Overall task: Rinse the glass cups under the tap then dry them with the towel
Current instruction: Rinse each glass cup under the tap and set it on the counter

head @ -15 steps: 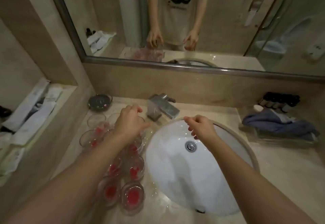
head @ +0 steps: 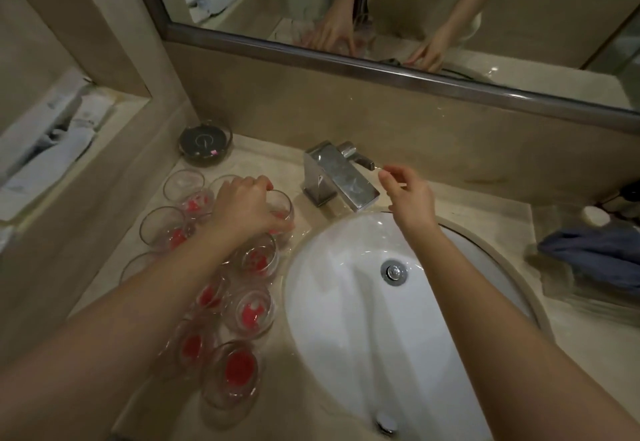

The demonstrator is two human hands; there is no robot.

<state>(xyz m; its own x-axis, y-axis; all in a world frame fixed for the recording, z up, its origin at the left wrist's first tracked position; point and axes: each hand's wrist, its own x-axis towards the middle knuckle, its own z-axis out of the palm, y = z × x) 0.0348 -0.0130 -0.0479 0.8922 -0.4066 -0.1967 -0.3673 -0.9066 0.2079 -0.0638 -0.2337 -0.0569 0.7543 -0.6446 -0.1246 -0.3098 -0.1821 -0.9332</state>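
From the head view, the left hand (head: 247, 208) curls around one glass cup (head: 282, 210) at the far end of the cups (head: 249, 312) on the surface (head: 467, 205), left of the white sink (head: 346, 319). The right hand (head: 410, 194) hangs loosely open, holding nothing, just beside the tap (head: 341, 173). The blue towel (head: 595, 250) lies far right.

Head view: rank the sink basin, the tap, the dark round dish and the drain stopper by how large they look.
1. sink basin
2. tap
3. dark round dish, looks a little smaller than the tap; it sits farther back, so this is unsure
4. drain stopper
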